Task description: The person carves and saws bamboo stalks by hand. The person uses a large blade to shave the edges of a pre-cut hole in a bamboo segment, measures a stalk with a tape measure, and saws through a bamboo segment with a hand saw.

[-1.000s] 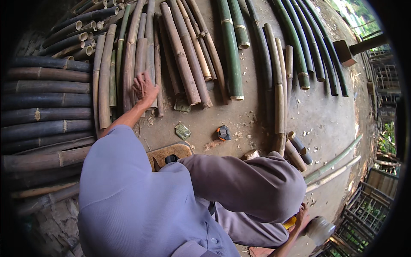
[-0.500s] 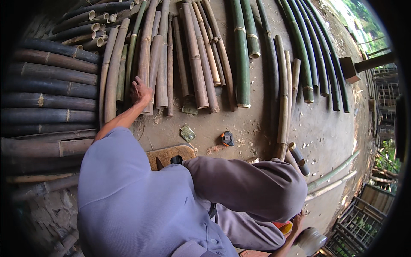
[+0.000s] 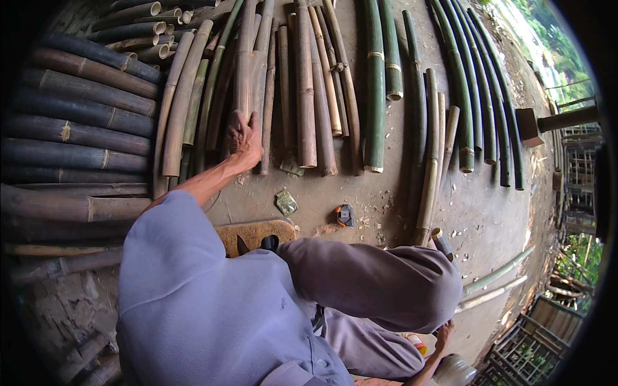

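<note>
My left hand (image 3: pixel 244 140) reaches out over a row of bamboo poles, its fingers closed around the near end of a brown bamboo pole (image 3: pixel 244 71). More brown poles lie close on both sides of it. My right hand (image 3: pixel 445 333) is low at the right, beside my bent knee, partly behind the trouser leg; its fingers are too hidden to read. A red and yellow item (image 3: pixel 417 343) and a cloudy, see-through container (image 3: pixel 454 371) are near that hand.
An orange and black tape measure (image 3: pixel 344 215) and a small green packet (image 3: pixel 286 202) lie on the floor before a worn wooden board (image 3: pixel 226 235). Dark bamboo (image 3: pixel 77 132) is stacked at left; green poles (image 3: pixel 374 96) lie to the right, with a wooden post (image 3: pixel 529 127) beyond.
My left hand has moved right along the row, with the brown pole shifting beside its neighbours. The view has shifted slightly. My right hand stays beside the knee.
</note>
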`<action>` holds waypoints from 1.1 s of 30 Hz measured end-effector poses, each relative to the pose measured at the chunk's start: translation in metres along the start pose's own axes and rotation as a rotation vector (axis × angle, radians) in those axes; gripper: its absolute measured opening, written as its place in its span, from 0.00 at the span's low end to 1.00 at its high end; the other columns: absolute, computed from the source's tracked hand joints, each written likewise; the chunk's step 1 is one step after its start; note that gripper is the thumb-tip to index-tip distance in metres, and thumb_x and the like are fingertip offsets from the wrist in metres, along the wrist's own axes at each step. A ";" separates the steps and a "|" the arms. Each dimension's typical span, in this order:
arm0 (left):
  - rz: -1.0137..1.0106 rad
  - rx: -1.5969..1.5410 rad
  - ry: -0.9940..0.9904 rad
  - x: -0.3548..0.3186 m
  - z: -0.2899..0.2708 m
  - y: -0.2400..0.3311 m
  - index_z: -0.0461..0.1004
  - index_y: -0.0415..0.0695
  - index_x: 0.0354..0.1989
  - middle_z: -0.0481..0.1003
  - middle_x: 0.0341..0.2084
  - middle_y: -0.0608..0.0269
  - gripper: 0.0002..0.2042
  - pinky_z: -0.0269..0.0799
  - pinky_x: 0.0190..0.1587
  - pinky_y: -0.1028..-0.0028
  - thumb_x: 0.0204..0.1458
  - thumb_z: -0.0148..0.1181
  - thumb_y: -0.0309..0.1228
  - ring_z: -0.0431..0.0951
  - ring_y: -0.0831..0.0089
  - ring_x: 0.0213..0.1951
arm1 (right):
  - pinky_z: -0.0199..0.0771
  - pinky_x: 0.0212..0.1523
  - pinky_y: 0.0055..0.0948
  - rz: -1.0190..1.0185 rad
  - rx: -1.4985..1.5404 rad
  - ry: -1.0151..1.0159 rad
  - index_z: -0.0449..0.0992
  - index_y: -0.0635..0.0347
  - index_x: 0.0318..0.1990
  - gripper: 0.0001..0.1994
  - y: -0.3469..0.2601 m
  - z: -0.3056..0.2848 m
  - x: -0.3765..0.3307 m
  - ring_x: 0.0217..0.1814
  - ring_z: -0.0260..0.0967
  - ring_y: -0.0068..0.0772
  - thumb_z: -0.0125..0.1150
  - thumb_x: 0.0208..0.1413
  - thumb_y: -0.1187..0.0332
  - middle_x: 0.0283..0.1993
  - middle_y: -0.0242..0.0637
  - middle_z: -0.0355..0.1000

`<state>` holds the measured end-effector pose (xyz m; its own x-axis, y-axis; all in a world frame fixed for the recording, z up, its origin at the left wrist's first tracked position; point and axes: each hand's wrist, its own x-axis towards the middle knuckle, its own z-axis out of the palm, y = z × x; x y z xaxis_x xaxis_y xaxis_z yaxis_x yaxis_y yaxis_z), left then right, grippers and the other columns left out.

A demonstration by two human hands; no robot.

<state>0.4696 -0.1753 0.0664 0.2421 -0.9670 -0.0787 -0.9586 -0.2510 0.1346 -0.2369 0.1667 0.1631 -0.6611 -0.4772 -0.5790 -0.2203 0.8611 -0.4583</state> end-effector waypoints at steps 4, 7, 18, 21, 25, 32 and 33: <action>0.081 0.197 -0.170 -0.005 0.009 0.027 0.60 0.44 0.58 0.49 0.62 0.52 0.30 0.55 0.53 0.41 0.42 0.56 0.23 0.51 0.28 0.56 | 0.71 0.19 0.22 -0.008 -0.021 0.004 0.66 0.60 0.53 0.18 0.002 0.001 -0.002 0.22 0.71 0.27 0.56 0.56 0.68 0.30 0.38 0.71; 0.100 0.198 -0.166 -0.004 0.033 0.027 0.67 0.41 0.51 0.50 0.62 0.54 0.23 0.54 0.54 0.41 0.42 0.55 0.23 0.48 0.27 0.57 | 0.71 0.20 0.23 -0.013 -0.023 0.016 0.66 0.60 0.53 0.17 0.003 0.001 -0.007 0.23 0.71 0.26 0.56 0.56 0.68 0.30 0.38 0.71; 0.209 0.342 -0.132 -0.021 0.044 -0.023 0.67 0.41 0.53 0.49 0.64 0.56 0.24 0.52 0.56 0.39 0.43 0.59 0.28 0.43 0.25 0.60 | 0.71 0.23 0.24 -0.003 -0.046 0.005 0.67 0.60 0.52 0.17 0.017 0.002 -0.010 0.26 0.70 0.26 0.56 0.56 0.67 0.32 0.38 0.71; 0.262 0.506 -0.103 -0.023 0.053 -0.016 0.66 0.43 0.56 0.49 0.64 0.55 0.30 0.54 0.56 0.42 0.40 0.65 0.34 0.43 0.27 0.61 | 0.71 0.24 0.24 0.001 -0.056 0.009 0.67 0.60 0.52 0.17 0.016 0.003 -0.010 0.27 0.70 0.26 0.56 0.56 0.67 0.32 0.38 0.72; 0.416 0.348 -0.248 -0.033 0.043 0.000 0.65 0.44 0.57 0.51 0.62 0.53 0.33 0.55 0.57 0.45 0.38 0.66 0.35 0.46 0.33 0.61 | 0.71 0.25 0.24 0.009 -0.065 0.015 0.68 0.60 0.52 0.17 0.018 0.003 -0.016 0.28 0.70 0.26 0.56 0.56 0.67 0.33 0.37 0.72; 0.332 -0.302 0.278 -0.009 0.001 -0.045 0.66 0.42 0.44 0.63 0.43 0.54 0.19 0.63 0.48 0.59 0.41 0.58 0.27 0.65 0.56 0.46 | 0.71 0.27 0.25 0.022 -0.077 0.017 0.68 0.60 0.51 0.16 0.023 0.004 -0.027 0.30 0.70 0.26 0.56 0.56 0.66 0.34 0.37 0.72; 0.223 -0.336 0.443 0.003 -0.001 -0.077 0.65 0.43 0.43 0.63 0.40 0.54 0.18 0.63 0.46 0.59 0.41 0.57 0.26 0.65 0.56 0.44 | 0.71 0.27 0.25 0.020 -0.081 0.007 0.68 0.60 0.51 0.16 0.024 0.005 -0.025 0.30 0.70 0.26 0.56 0.56 0.66 0.34 0.37 0.72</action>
<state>0.5448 -0.1590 0.0571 0.1493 -0.9055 0.3971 -0.9111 0.0301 0.4112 -0.2225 0.1984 0.1632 -0.6704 -0.4593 -0.5828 -0.2646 0.8817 -0.3906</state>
